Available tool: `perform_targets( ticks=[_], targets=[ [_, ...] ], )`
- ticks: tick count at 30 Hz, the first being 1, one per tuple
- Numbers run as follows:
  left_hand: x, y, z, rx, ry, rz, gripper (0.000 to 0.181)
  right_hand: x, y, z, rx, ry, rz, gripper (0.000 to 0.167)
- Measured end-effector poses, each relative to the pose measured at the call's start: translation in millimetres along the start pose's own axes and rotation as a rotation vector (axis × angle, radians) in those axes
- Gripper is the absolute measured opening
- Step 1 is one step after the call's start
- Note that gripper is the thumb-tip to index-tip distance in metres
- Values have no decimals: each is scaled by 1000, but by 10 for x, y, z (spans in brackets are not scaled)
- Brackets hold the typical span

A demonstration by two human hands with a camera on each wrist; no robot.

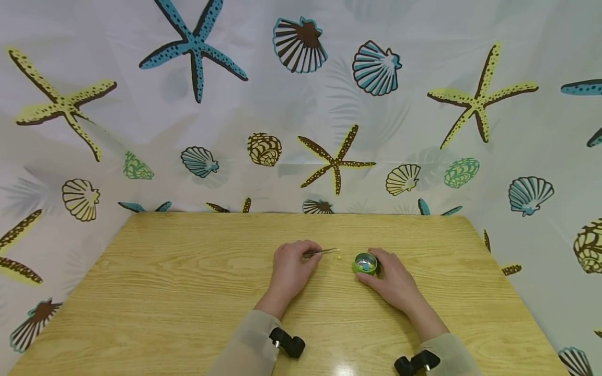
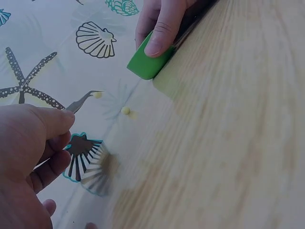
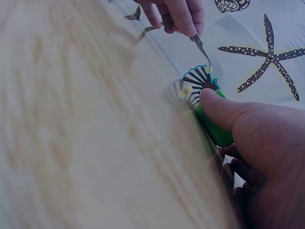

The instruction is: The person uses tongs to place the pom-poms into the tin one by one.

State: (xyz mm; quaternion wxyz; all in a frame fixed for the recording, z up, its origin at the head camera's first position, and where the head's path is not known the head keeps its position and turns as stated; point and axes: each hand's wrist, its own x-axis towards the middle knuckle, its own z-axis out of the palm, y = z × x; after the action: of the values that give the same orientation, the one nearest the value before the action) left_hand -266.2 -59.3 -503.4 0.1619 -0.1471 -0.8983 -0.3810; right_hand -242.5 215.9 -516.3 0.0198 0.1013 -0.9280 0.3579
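Observation:
Between thumb and fingers, my left hand pinches a pair of bent-tip tweezers pointing right. A small pale yellow bead is at the tweezers' tip, raised off the table. Another yellow bead lies on the wood just below that tip, left of a small round green tin. My right hand grips the tin from its right side, thumb at the front and fingers behind. Inside the tin's silvery interior sits something small and light blue; its exact kind is too small to tell.
The light wooden table extends around both hands. A white cloth printed with starfish and shells stands behind it and along both sides. Black mounts are strapped over both beige sleeves.

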Motion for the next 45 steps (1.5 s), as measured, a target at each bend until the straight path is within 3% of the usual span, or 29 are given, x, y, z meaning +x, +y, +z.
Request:
perform_targets(
  ticks=[10, 22, 30, 45],
  targets=[
    [70, 147, 49, -34, -7, 46, 8, 17, 16, 14, -3, 11, -1, 75],
    [73, 338, 203, -57, -64, 78, 6, 23, 1, 12, 9, 18, -22, 73],
    [35, 358, 287, -39, -96, 62, 6, 3, -24, -10, 1, 21, -31, 71],
    [-1, 331, 313, -11, -116, 48, 6, 8, -20, -10, 0, 23, -46, 71]
  ],
)
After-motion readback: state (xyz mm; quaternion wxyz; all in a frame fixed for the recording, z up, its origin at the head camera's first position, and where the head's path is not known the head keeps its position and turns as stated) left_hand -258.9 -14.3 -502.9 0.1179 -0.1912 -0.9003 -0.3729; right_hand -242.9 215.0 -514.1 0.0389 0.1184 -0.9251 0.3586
